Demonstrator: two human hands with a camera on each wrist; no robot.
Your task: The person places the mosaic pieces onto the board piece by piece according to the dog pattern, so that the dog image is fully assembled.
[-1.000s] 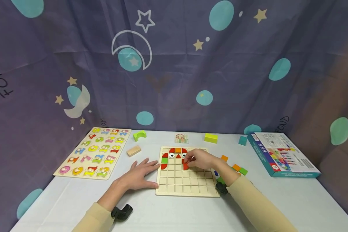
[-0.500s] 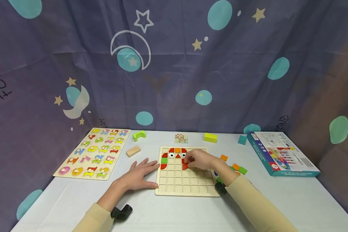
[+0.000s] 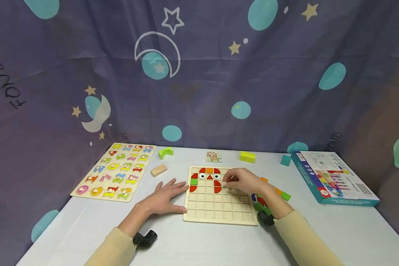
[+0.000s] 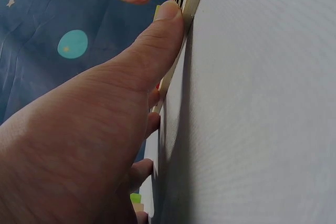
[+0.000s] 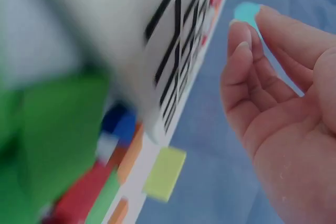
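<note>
A wooden grid board (image 3: 219, 205) lies on the table, its upper left cells filled with coloured tiles. Among them are a red quarter-round tile (image 3: 217, 189), a green square (image 3: 194, 181), an orange square (image 3: 209, 170), a red triangle (image 3: 209, 177) and two eye tiles. My left hand (image 3: 161, 199) lies spread at the board's left edge; its thumb touches that edge in the left wrist view. Just right of the tiles, over the board, hovers my right hand (image 3: 244, 180). The right wrist view shows its fingers (image 5: 241, 72) loosely bent, with nothing between them and the thumb.
Loose tiles (image 3: 286, 195) lie right of the board, partly behind my right forearm. Behind it sit a pattern card (image 3: 214, 156), a yellow block (image 3: 247, 157) and a teal block (image 3: 285, 160). A number puzzle (image 3: 111, 171) is left, a box (image 3: 336, 177) right.
My right hand has come away from the red tiles on the board and shifted slightly right. The left hand stays at the edge. The head view has turned a little.
</note>
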